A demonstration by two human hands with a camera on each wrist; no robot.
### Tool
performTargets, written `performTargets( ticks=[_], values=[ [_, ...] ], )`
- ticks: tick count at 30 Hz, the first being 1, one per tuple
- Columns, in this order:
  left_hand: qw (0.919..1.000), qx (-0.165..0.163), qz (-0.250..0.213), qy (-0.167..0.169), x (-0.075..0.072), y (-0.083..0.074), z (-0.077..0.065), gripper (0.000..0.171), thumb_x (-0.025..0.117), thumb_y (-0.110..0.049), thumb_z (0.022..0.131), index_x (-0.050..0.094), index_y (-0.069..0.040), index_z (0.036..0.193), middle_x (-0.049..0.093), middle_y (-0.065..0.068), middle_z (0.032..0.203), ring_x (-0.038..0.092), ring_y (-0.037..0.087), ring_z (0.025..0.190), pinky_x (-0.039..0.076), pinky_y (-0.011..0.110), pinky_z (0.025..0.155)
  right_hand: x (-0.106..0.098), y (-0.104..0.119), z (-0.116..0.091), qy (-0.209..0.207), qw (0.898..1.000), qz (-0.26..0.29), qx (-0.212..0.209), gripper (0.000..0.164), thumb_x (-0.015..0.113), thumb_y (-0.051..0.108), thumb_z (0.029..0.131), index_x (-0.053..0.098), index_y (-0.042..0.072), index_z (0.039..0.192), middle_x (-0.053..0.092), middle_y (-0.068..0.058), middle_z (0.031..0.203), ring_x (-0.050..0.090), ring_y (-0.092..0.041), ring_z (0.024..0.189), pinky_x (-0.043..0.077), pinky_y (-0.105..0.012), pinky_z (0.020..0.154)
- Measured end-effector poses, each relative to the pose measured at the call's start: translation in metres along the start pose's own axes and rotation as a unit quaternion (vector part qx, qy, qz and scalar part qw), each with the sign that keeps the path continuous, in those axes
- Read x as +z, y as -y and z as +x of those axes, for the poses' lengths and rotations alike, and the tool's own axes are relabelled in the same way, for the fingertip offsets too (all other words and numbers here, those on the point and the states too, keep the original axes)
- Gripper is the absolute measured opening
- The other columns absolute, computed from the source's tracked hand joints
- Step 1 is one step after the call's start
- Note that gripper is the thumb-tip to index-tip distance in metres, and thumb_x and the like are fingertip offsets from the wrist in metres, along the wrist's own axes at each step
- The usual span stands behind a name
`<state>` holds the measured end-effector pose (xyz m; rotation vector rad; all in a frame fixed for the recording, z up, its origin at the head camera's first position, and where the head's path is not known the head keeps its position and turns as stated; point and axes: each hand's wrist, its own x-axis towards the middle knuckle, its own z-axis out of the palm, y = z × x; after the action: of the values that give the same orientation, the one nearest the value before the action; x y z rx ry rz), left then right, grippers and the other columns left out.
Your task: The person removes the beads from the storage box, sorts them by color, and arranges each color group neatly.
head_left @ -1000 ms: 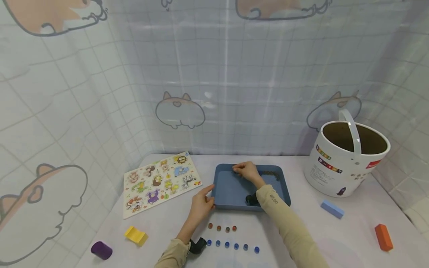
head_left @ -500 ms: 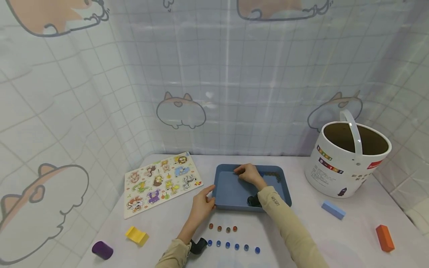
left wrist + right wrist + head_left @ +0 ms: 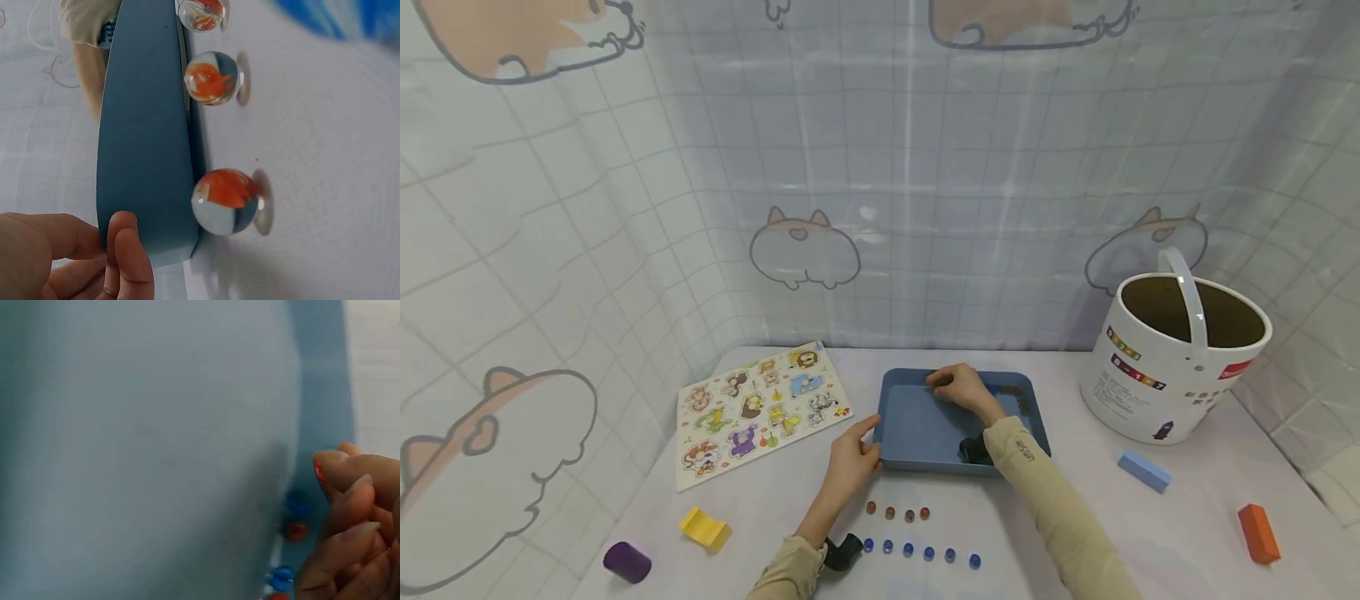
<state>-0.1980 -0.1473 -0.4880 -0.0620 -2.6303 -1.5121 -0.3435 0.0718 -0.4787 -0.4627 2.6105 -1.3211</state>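
Note:
My right hand (image 3: 962, 389) is over the far side of the blue tray (image 3: 917, 433). Its thumb and index finger pinch an orange marble (image 3: 319, 467), mostly covered by the fingertips in the right wrist view. Beside these fingers, blue marbles (image 3: 299, 503) and red marbles (image 3: 294, 531) lie along the tray's far wall. My left hand (image 3: 850, 458) holds the tray's near left corner, with fingers against its outer walls. In front of the tray, a short row of orange-swirled marbles (image 3: 225, 200) sits on the table, and a row of blue marbles (image 3: 908, 550) lies closer to me.
An animal puzzle board (image 3: 760, 412) lies at the left, with a yellow block (image 3: 705, 530) and a purple cylinder (image 3: 627, 562) nearer. At the right stand a white bucket (image 3: 1150, 375), a light blue block (image 3: 1144, 472) and an orange block (image 3: 1258, 533). A printed curtain (image 3: 955, 208) hangs behind.
My right hand has shifted slightly to the right along the tray's far wall, its forearm moving with it. The left hand stays at the tray's corner.

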Motion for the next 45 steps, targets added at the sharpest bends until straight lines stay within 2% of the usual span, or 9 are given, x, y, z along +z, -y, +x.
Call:
performTargets(
  ticks=[7,11,14,19,23,29,34,40,45],
  values=[
    [1.0,0.001,0.002,-0.002,0.0,0.001,0.0,0.05,0.056,0.002,0.086,0.053,-0.002,0.136,0.057,0.001,0.056,0.053,0.007,0.05,0.037,0.016,0.044,-0.022,0.014,-0.013,0.018,1.0,0.02,-0.004,0.028,0.063,0.01,0.092,0.068,0.006,0.119,0.069,-0.011,0.116,0.066,-0.024,0.101,0.055,-0.035,0.083],
    [1.0,0.0,0.002,0.0,0.0,0.001,0.0,0.049,0.057,0.002,0.087,0.053,-0.001,0.136,0.057,0.001,0.055,0.053,0.007,0.05,0.037,0.016,0.044,-0.032,0.019,-0.029,0.032,0.999,0.033,-0.029,0.031,0.064,0.011,0.092,0.066,0.005,0.122,0.068,-0.011,0.118,0.066,-0.026,0.105,0.054,-0.041,0.089],
    [1.0,0.002,0.002,0.0,0.0,0.001,0.0,0.049,0.057,0.002,0.087,0.053,0.0,0.136,0.056,0.001,0.055,0.053,0.008,0.05,0.037,0.016,0.044,-0.037,0.021,-0.047,0.046,0.996,0.047,-0.058,0.031,0.064,0.012,0.092,0.066,0.004,0.121,0.067,-0.014,0.12,0.066,-0.031,0.104,0.054,-0.043,0.085],
    [1.0,0.0,0.001,-0.001,-0.001,-0.001,0.0,0.05,0.056,0.002,0.087,0.053,0.0,0.136,0.056,0.002,0.055,0.053,0.008,0.05,0.038,0.015,0.044,-0.041,0.019,-0.085,0.043,0.994,0.059,-0.076,0.031,0.066,0.018,0.091,0.068,0.006,0.119,0.068,-0.014,0.118,0.058,-0.022,0.072,0.042,-0.028,0.06],
    [1.0,-0.004,0.001,0.003,-0.002,-0.001,0.0,0.05,0.057,0.002,0.086,0.053,-0.001,0.136,0.057,0.004,0.062,0.054,0.008,0.052,0.039,0.015,0.045,-0.041,0.021,-0.116,0.034,0.992,0.09,-0.081,0.031,0.065,0.018,0.091,0.068,0.002,0.118,0.067,-0.018,0.118,0.042,-0.009,0.058,0.036,-0.024,0.055],
    [1.0,-0.002,0.002,0.002,-0.002,-0.001,0.001,0.049,0.057,0.003,0.086,0.054,0.0,0.135,0.059,0.007,0.066,0.055,0.009,0.052,0.041,0.016,0.047,-0.027,0.025,-0.149,0.057,0.985,0.139,-0.08,0.032,0.064,0.019,0.092,0.067,-0.002,0.117,0.066,-0.027,0.115,0.039,-0.005,0.056,0.036,-0.022,0.051],
    [1.0,0.005,0.002,0.0,-0.002,-0.001,0.002,0.049,0.057,0.003,0.086,0.054,0.0,0.135,0.057,0.005,0.06,0.053,0.008,0.051,0.039,0.017,0.046,-0.004,0.021,-0.156,0.112,0.98,0.158,-0.055,0.034,0.065,0.021,0.091,0.068,-0.003,0.115,0.069,-0.022,0.109,0.04,-0.004,0.056,0.036,-0.02,0.05],
    [0.9999,0.011,0.001,-0.005,-0.001,0.0,0.002,0.048,0.057,0.004,0.086,0.055,0.001,0.134,0.057,0.005,0.058,0.053,0.007,0.05,0.039,0.016,0.045,0.021,0.008,-0.157,0.149,0.975,0.158,-0.042,0.028,0.069,0.014,0.088,0.069,-0.003,0.11,0.072,-0.017,0.104,0.056,-0.003,0.069,0.041,-0.019,0.058],
    [0.9999,0.01,0.001,-0.005,-0.002,-0.001,0.001,0.048,0.057,0.004,0.086,0.054,0.001,0.134,0.058,0.005,0.058,0.053,0.007,0.05,0.038,0.015,0.045,0.032,0.0,-0.157,0.167,0.973,0.149,-0.054,0.025,0.074,0.008,0.081,0.071,-0.001,0.105,0.071,-0.019,0.096,0.046,-0.002,0.056,0.04,-0.017,0.054]
  ],
)
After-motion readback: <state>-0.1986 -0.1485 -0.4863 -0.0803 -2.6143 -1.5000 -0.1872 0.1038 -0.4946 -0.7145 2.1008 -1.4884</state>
